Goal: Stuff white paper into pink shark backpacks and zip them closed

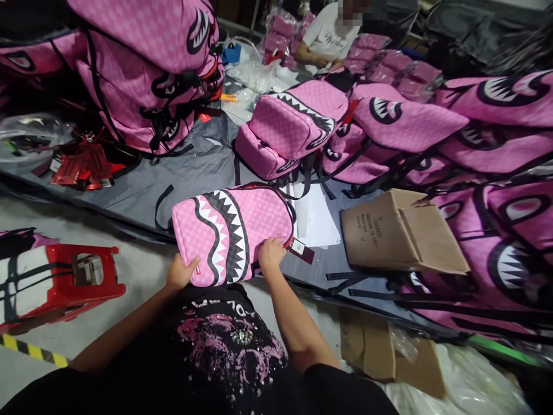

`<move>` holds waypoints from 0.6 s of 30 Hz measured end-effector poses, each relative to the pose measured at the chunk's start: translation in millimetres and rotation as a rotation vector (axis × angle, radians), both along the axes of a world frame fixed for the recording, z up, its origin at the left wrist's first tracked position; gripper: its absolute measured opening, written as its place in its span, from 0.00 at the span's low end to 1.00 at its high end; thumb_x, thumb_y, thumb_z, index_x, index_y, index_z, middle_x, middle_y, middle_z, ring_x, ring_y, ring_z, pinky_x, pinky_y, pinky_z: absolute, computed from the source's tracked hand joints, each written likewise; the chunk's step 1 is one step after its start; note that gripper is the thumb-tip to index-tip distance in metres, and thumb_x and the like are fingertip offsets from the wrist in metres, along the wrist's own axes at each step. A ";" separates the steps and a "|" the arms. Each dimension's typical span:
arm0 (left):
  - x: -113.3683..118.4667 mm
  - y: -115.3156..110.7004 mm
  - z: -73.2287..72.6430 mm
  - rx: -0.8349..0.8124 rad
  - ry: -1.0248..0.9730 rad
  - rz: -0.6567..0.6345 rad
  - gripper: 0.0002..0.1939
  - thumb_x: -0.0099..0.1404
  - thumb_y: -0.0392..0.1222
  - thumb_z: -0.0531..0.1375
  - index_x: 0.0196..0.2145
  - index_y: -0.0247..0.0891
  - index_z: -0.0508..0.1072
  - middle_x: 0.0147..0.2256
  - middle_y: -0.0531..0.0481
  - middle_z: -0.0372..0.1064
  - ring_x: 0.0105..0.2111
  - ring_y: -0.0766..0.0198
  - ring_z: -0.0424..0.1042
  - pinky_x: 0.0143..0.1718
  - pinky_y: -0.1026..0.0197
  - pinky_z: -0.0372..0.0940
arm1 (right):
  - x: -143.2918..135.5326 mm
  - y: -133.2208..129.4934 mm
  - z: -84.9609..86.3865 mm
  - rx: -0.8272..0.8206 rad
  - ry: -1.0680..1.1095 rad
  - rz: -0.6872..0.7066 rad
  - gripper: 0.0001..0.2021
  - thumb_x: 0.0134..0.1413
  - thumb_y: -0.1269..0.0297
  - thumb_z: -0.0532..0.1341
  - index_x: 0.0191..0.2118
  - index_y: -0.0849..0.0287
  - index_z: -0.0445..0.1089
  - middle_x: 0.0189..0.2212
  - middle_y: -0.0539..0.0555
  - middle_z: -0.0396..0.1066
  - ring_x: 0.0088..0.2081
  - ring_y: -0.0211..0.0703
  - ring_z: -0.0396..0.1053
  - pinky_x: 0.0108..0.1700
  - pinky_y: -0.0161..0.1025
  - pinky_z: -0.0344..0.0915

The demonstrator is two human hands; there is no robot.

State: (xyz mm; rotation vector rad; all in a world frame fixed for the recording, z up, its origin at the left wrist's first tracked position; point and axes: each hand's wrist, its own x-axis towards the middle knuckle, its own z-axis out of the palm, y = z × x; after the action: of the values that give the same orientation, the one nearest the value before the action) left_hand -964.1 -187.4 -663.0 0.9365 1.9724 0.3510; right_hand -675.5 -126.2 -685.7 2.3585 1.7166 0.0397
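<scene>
A pink checkered backpack (268, 216) with a black-and-white shark-mouth print lies tilted at the near edge of the table, close to my body. My left hand (182, 272) grips its lower left corner, thumb on top beside a small red label. On the near right side, my right hand (273, 253) is closed on the backpack's edge, its fingertips partly hidden. A dark red hang tag (306, 253) with a white sticker sticks out beside that hand. White paper sheets (317, 216) lie just behind the backpack.
More pink backpacks (289, 124) stand behind, with piles of them at the left and right. A cardboard box (375, 230) sits to the right. Red tags (84, 164) lie at the left. A red stool (82, 276) stands on the floor. A person (326, 37) works across the table.
</scene>
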 end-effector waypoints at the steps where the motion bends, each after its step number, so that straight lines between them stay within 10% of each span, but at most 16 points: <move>1: -1.4 -1.7 -1.4 -0.042 -0.068 0.000 0.19 0.63 0.54 0.63 0.41 0.34 0.72 0.34 0.39 0.78 0.35 0.47 0.79 0.33 0.56 0.72 | 2.2 -0.5 0.3 -0.025 -0.005 0.049 0.18 0.64 0.76 0.43 0.45 0.71 0.69 0.41 0.73 0.70 0.43 0.56 0.71 0.41 0.45 0.62; 11: 5.6 2.4 -0.9 -0.121 -0.386 0.159 0.16 0.68 0.49 0.60 0.31 0.31 0.73 0.18 0.48 0.70 0.14 0.63 0.68 0.16 0.62 0.67 | 62.6 20.4 46.6 0.043 -0.012 0.265 0.14 0.65 0.74 0.46 0.42 0.67 0.69 0.35 0.66 0.70 0.35 0.49 0.70 0.36 0.40 0.58; 18: 31.8 -1.6 -0.8 -0.159 -0.527 0.178 0.21 0.63 0.55 0.64 0.33 0.29 0.75 0.19 0.46 0.72 0.18 0.60 0.71 0.20 0.61 0.69 | 79.2 66.3 66.0 0.395 0.253 -0.305 0.13 0.65 0.67 0.50 0.45 0.63 0.69 0.41 0.62 0.71 0.39 0.47 0.68 0.38 0.39 0.58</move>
State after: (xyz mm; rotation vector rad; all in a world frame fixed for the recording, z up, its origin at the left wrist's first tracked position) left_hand -932.3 -189.0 -663.8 0.5012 1.5689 0.4793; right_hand -596.3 -59.9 -619.7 3.0104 1.5418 0.0344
